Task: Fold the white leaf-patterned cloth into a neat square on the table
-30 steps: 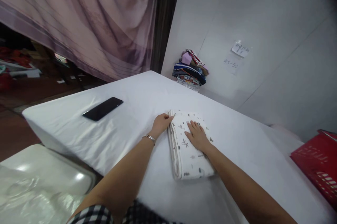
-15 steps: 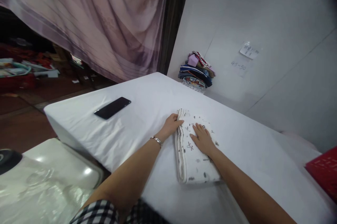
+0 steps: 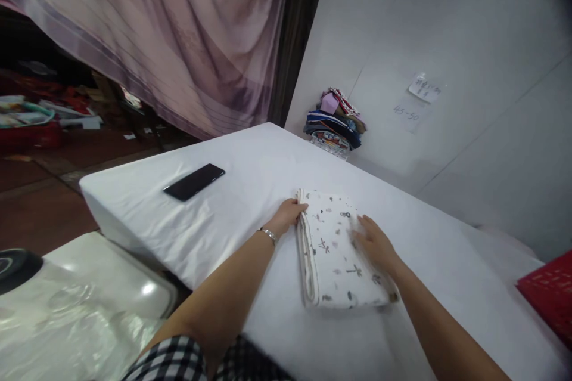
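A folded white cloth (image 3: 333, 256) with small grey prints lies on the white-covered table, its layered folds showing along the left side. My left hand (image 3: 288, 214), with a bracelet at the wrist, pinches the far left corner between thumb and fingers. At the cloth's right side is my right hand (image 3: 375, 242), its fingers apart and somewhat blurred by motion, touching the top near that edge. The underside of the cloth is hidden.
A black phone (image 3: 195, 182) rests on the white table cover (image 3: 250, 160). Folded clothes (image 3: 334, 124) are stacked by the wall. A red object (image 3: 547, 294) stands at the right edge, and clear plastic (image 3: 80, 327) covers a white surface at lower left. A pink curtain (image 3: 201, 29) hangs behind.
My right hand has slid from the middle of the cloth to its right side. More of the printed top shows and the cloth looks wider. My left hand stays at the left corner.
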Demonstrator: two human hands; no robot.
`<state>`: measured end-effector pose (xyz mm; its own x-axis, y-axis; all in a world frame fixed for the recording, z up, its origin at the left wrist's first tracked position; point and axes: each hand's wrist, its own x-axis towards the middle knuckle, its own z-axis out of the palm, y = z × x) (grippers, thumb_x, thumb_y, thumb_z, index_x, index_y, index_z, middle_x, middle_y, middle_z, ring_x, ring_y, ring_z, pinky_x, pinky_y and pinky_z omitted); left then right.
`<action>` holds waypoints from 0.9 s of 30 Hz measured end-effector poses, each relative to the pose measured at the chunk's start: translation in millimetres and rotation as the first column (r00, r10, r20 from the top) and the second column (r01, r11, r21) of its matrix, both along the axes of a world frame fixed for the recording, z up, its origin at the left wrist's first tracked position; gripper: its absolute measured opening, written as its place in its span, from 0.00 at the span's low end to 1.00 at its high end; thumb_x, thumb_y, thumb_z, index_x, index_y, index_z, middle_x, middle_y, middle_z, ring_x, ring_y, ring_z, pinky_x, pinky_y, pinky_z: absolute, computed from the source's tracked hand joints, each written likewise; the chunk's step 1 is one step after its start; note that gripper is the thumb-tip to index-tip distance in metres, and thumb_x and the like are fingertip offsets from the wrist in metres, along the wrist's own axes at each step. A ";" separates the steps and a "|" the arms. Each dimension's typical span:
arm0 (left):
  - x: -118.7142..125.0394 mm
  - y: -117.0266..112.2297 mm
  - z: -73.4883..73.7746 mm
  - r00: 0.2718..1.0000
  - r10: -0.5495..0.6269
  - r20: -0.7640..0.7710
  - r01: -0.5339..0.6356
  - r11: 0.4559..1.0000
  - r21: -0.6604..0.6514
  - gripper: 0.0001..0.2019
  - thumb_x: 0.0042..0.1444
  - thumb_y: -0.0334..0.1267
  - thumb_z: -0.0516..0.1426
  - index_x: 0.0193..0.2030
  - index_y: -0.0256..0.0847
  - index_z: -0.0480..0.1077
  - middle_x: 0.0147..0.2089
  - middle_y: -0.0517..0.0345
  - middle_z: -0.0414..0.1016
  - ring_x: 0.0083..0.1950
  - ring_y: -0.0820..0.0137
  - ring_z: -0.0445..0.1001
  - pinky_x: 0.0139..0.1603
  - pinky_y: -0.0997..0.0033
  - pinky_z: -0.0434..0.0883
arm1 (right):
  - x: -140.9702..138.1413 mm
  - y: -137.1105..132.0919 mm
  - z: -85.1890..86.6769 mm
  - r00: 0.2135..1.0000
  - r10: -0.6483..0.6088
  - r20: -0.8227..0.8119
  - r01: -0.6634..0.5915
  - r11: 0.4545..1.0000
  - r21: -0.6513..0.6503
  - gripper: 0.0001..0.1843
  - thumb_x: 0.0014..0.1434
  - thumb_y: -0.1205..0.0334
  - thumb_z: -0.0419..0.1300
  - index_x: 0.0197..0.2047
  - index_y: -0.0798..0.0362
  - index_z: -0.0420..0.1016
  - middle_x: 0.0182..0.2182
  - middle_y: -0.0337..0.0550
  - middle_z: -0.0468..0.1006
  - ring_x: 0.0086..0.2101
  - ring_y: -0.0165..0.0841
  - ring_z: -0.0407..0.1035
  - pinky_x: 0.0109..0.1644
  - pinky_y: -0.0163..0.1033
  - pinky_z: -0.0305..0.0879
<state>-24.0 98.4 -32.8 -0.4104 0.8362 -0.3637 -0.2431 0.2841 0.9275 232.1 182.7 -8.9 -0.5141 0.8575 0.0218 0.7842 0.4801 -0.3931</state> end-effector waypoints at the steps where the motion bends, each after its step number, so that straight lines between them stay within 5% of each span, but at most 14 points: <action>1: 0.3 -0.4 1.2 1.000 -0.005 -0.005 0.005 1.000 -0.004 0.19 0.46 0.42 0.61 0.43 0.34 0.67 0.37 0.50 0.76 0.36 0.69 0.73 0.33 0.75 0.66 | 10.6 2.1 -0.3 0.997 -0.081 -0.016 0.080 0.996 -0.035 0.32 0.55 0.49 0.51 0.62 0.51 0.58 0.62 0.47 0.55 0.59 0.43 0.53 0.57 0.47 0.56; 4: 1.1 -2.4 5.8 0.998 -0.030 0.049 0.029 1.000 0.012 0.19 0.45 0.44 0.62 0.42 0.35 0.68 0.35 0.51 0.76 0.37 0.68 0.73 0.34 0.74 0.66 | 36.9 2.4 -4.7 0.966 -0.248 -0.074 0.230 0.953 -0.197 0.34 0.55 0.47 0.51 0.62 0.53 0.57 0.56 0.52 0.65 0.51 0.44 0.65 0.52 0.46 0.63; 7: 1.1 -4.7 10.6 0.978 -0.070 0.198 0.054 0.995 0.083 0.20 0.43 0.42 0.63 0.42 0.36 0.67 0.37 0.50 0.76 0.40 0.66 0.73 0.36 0.72 0.67 | 51.5 -12.3 -9.9 0.954 -0.265 -0.142 0.230 0.948 -0.222 0.36 0.55 0.45 0.51 0.62 0.57 0.57 0.54 0.53 0.68 0.51 0.44 0.65 0.52 0.46 0.64; 10: -1.2 -5.9 12.8 0.946 -0.110 0.304 0.075 0.989 0.125 0.18 0.46 0.43 0.61 0.42 0.36 0.67 0.38 0.49 0.75 0.41 0.64 0.73 0.41 0.69 0.67 | 52.4 -47.2 -11.7 0.980 -0.117 -0.159 0.125 0.991 0.042 0.34 0.56 0.46 0.50 0.62 0.55 0.57 0.58 0.51 0.62 0.56 0.45 0.58 0.56 0.51 0.59; 12: -3.9 -5.7 12.1 0.920 -0.151 0.362 0.104 0.984 0.148 0.17 0.49 0.46 0.58 0.40 0.36 0.68 0.38 0.49 0.75 0.42 0.64 0.72 0.43 0.68 0.67 | 44.2 -79.2 -11.9 0.988 0.113 -0.109 -0.085 0.970 0.230 0.33 0.58 0.50 0.50 0.64 0.52 0.51 0.62 0.48 0.55 0.59 0.44 0.52 0.59 0.51 0.56; 15: -8.5 -5.5 9.2 0.872 -0.211 0.441 0.126 0.969 0.214 0.17 0.52 0.50 0.54 0.39 0.37 0.68 0.40 0.50 0.74 0.42 0.65 0.72 0.44 0.69 0.67 | 21.4 -124.1 -13.2 0.850 0.517 0.106 -0.523 0.797 0.301 0.40 0.56 0.52 0.54 0.67 0.50 0.40 0.63 0.47 0.51 0.61 0.44 0.46 0.62 0.56 0.48; 16: -9.7 -5.7 8.4 0.860 -0.223 0.458 0.124 0.964 0.237 0.18 0.52 0.51 0.54 0.40 0.38 0.68 0.40 0.50 0.74 0.42 0.65 0.72 0.43 0.69 0.68 | 12.6 -134.7 -14.1 0.813 0.560 0.159 -0.580 0.754 0.308 0.42 0.55 0.53 0.55 0.67 0.52 0.38 0.64 0.49 0.49 0.62 0.45 0.44 0.62 0.58 0.46; 19: -11.9 -7.4 7.8 0.822 -0.248 0.512 0.099 0.948 0.301 0.19 0.52 0.51 0.54 0.44 0.40 0.65 0.41 0.51 0.73 0.43 0.64 0.73 0.44 0.66 0.69 | -9.8 -149.6 -18.0 0.816 0.540 0.206 -0.575 0.725 0.379 0.41 0.55 0.57 0.55 0.67 0.55 0.38 0.64 0.53 0.47 0.62 0.46 0.41 0.61 0.59 0.46; 27: -12.9 -9.1 12.9 0.742 -0.258 0.618 0.039 0.938 0.344 0.25 0.55 0.51 0.51 0.54 0.38 0.53 0.47 0.45 0.70 0.45 0.61 0.73 0.47 0.58 0.68 | -15.3 -144.2 -22.2 0.838 0.546 0.010 -0.514 0.781 0.354 0.30 0.56 0.62 0.53 0.63 0.52 0.54 0.61 0.51 0.56 0.59 0.43 0.52 0.58 0.53 0.56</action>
